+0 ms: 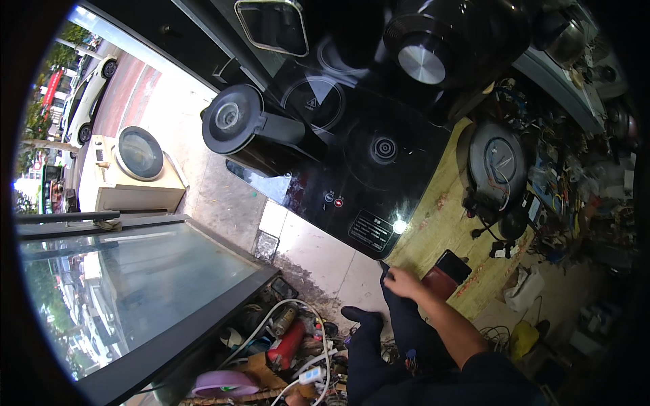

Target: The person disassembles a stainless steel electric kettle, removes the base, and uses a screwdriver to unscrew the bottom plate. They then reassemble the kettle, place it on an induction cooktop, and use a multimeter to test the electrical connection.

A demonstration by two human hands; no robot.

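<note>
My right hand [402, 282] reaches in from the lower right, over my dark-trousered right leg. Its fingers are curled, and a small dark shape shows by the fingertips; whether it is held or is part of my shoe I cannot make out. Just beyond the hand lies the near corner of a black glass cooktop [365, 183] with round burner markings. A dark lidded jug with a handle [233, 122] stands at its left edge. Close to the right of my hand, a dark red and black flat object [443, 277] lies on the yellowish wooden bench [423, 233]. My left hand is out of the picture.
A large black appliance [460, 40] stands at the back. A round heating plate with wires [497, 166] lies on the bench, beside heaped parts. At left are a glass-topped cabinet [135, 284] and a cream washing machine [135, 169]. Clutter with a purple basin [223, 383] lies below.
</note>
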